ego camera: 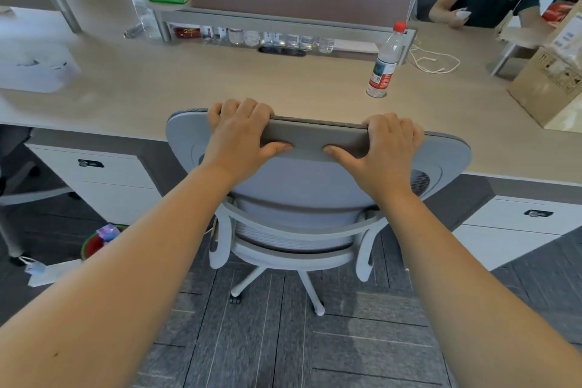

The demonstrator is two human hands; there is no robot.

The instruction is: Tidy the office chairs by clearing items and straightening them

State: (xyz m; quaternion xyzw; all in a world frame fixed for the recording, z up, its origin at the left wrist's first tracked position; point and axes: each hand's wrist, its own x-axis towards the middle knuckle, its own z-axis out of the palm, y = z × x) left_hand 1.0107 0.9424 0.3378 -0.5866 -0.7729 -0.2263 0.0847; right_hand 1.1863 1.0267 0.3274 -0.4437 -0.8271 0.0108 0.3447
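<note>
Both hands, the left hand [241,135] and the right hand [385,148], grip the top of the office chair [315,198] by the table [220,82], and a hard push might bump the table and tip the water bottle [385,63].

There is a single view, from a wide-angle camera worn on the person's head. It looks forward and steeply down from above and behind the office chair [318,167], so the chair back sits near the middle and the floor [283,340] fills the near edge. Both forearms reach in from the near corners. The desk [220,82] runs left to right across the far half, curved by the lens. No second view shares the scene.
</note>
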